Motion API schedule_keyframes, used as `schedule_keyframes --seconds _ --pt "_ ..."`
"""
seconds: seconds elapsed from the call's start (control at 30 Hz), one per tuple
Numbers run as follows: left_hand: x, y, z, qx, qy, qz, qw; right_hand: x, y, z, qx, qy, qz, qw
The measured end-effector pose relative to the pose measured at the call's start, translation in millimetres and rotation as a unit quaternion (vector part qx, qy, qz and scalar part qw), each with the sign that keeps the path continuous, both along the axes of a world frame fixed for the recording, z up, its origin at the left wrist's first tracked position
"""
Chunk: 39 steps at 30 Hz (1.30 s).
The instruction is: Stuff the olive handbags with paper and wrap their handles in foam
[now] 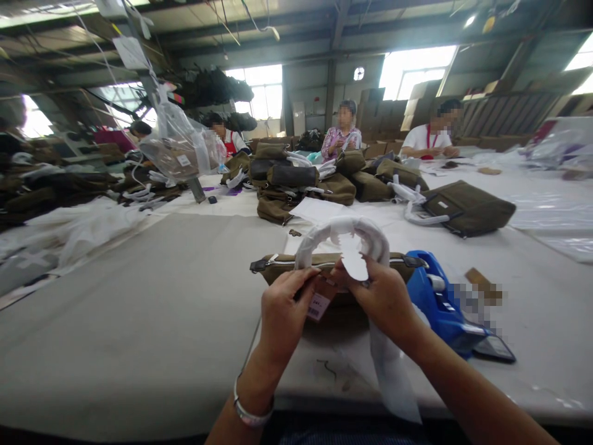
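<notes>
An olive bag [278,267] with a zipped top stands upright before me, its handles [377,238] wrapped in white material. At its near side, my left hand [287,306] pinches the top of a brown tag [320,300] that bears a pale barcode label. My right hand [382,296] is closed beside it, with a white paper piece [353,256] with a notched edge rising from between its fingers. The fingertips of both hands nearly meet at the top of the tag. A white strip [391,371] hangs below my right hand.
A blue tape dispenser [433,303] stands right of the bag, with a phone-like dark object [495,348] beside it. Olive bags [296,176] are piled farther back, another bag [467,207] lies at right, and people sit across the table [139,309].
</notes>
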<state>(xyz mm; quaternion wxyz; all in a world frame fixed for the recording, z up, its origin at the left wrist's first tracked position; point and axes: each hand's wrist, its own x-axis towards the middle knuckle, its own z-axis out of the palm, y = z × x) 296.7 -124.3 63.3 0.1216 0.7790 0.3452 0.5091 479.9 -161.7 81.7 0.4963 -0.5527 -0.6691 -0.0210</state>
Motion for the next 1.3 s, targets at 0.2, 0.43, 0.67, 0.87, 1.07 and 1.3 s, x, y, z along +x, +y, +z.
schedule_keyframes --seconds 0.2,0.43,0.67,0.87,1.07,1.3 --pt "-4 -8 6.0 0.046 0.115 0.054 0.991 -10 -7 -5.7 0.048 -0.045 0.012 0.998" --pt "5 -13 13.2 -0.007 -0.015 -0.028 0.999 -20 -4 -5.5 -0.002 0.120 -0.004 0.993" --pt "12 -8 5.6 -0.051 -0.058 -0.034 0.996 -22 -2 -9.7 -0.017 0.207 0.030 0.978" --pt "8 -8 7.9 -0.076 -0.054 -0.031 0.995 -15 -3 -14.2 -0.064 0.192 0.086 0.976" --pt "6 -8 8.2 -0.080 -0.043 -0.052 0.994 -13 -2 -10.3 -0.045 0.172 0.117 0.977" --pt "2 -8 8.5 -0.094 -0.040 -0.059 0.993 -19 -4 -7.6 -0.047 0.126 0.094 0.986"
